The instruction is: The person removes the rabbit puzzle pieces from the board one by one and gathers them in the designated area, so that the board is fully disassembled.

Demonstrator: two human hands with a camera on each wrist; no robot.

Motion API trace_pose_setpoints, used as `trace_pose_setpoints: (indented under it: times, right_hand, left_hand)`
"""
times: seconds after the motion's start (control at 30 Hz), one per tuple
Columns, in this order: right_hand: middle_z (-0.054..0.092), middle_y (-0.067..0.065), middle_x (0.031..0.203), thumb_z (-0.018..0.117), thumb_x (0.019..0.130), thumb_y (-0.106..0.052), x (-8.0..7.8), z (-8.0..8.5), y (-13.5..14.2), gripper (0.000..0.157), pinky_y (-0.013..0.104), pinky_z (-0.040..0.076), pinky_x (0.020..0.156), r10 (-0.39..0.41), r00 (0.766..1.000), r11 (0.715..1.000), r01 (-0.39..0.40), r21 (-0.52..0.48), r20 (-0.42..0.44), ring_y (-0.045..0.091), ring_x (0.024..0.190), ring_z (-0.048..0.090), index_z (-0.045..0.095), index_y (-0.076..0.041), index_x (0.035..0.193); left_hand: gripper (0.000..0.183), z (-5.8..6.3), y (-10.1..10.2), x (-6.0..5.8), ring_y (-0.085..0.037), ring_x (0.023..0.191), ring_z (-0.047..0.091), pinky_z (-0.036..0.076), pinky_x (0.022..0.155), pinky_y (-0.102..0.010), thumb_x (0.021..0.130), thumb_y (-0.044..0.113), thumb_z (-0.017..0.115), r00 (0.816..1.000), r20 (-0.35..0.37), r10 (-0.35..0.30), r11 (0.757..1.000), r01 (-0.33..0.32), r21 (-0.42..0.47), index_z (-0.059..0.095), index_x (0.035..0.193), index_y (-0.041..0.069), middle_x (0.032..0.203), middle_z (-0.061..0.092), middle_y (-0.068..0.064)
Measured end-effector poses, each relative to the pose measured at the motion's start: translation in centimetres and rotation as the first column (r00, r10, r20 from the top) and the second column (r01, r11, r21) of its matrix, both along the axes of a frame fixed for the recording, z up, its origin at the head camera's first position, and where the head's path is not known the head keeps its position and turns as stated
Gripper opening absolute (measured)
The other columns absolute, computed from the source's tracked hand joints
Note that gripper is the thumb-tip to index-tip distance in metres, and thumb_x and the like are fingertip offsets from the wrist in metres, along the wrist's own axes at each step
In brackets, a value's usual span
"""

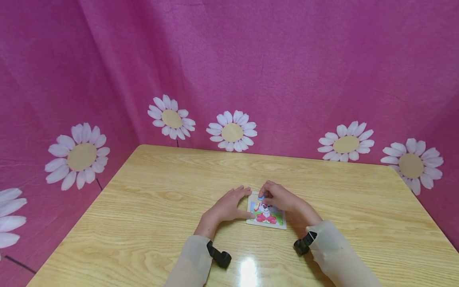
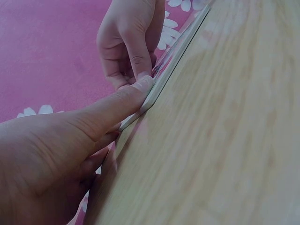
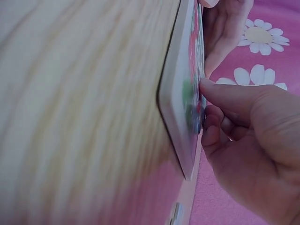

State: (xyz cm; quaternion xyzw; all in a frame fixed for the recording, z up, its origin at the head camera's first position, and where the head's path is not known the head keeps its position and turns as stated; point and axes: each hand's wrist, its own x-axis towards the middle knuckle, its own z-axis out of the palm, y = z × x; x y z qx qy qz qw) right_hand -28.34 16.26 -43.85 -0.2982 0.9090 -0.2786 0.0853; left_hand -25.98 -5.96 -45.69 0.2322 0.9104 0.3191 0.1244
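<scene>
A small jigsaw puzzle board (image 1: 266,225) with a pale frame and a red-and-white cartoon animal lies flat on the table. My left hand (image 1: 229,205) spans its left side, fingers fairly straight by the upper left corner. The left thumb (image 2: 140,84) rests on the frame's edge. Over the upper part of the picture, my right hand (image 1: 281,196) pinches a blue puzzle piece (image 1: 261,197) between thumb and fingers. From the right wrist view, the right thumb and fingertips (image 3: 212,133) are right at the board's face, and the piece is mostly hidden there.
The wood-grain table (image 1: 161,191) stretches around the board on all sides. A pink curtain (image 1: 279,79) with white daisies hangs along its back and sides. Both wrists wear black straps with small cameras (image 1: 224,259).
</scene>
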Motion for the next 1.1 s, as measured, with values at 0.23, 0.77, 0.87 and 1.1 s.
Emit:
trace_pose_setpoints:
  times: [0.23,0.77,0.87,1.1]
  right_hand:
    - [0.057,0.004,0.09,0.067,0.089,-0.001,0.07,-0.13,-0.06,0.005,0.022,0.036,0.077,0.01,0.995,1.0,-0.007,0.023,-0.099,0.013,0.088,0.044,0.066,-0.004,0.092]
    - [0.059,0.005,0.09,0.075,0.083,-0.006,0.18,0.07,0.02,0.017,0.02,0.045,0.071,-0.087,0.992,0.996,0.086,-0.024,-0.094,0.011,0.081,0.051,0.064,-0.003,0.096]
    - [0.061,0.005,0.087,0.076,0.083,-0.007,0.08,-0.05,0.07,0.016,0.02,0.045,0.07,-0.096,0.991,0.995,0.094,-0.024,-0.096,0.01,0.079,0.051,0.066,-0.003,0.094]
    - [0.063,0.005,0.087,0.076,0.083,-0.007,-0.04,-0.13,0.2,0.014,0.02,0.045,0.069,-0.109,0.992,0.994,0.107,-0.038,-0.058,0.011,0.078,0.052,0.068,-0.004,0.094]
  left_hand:
    - [0.08,-0.1,-0.02,-0.02,-0.024,0.152,0.023,0.021,0.125,-0.048,0.081,0.047,0.076,1.0,-0.01,0.002,1.0,-0.002,-0.003,0.043,0.149,0.019,0.16,0.034,-0.001]
    - [0.08,0.12,-0.01,0.19,-0.024,0.153,0.021,0.019,0.125,-0.049,0.082,0.048,0.075,1.0,0.006,0.004,1.0,-0.004,-0.014,0.041,0.15,0.021,0.161,0.031,0.002]
    - [0.08,0.15,0.0,0.24,-0.024,0.153,0.02,0.019,0.125,-0.049,0.082,0.049,0.075,1.0,0.012,0.006,1.0,-0.006,-0.012,0.041,0.15,0.022,0.162,0.031,0.002]
    - [0.08,0.23,0.02,0.32,-0.025,0.153,0.021,0.02,0.125,-0.049,0.081,0.048,0.075,1.0,0.011,0.009,1.0,-0.009,-0.006,0.042,0.149,0.022,0.161,0.031,0.001]
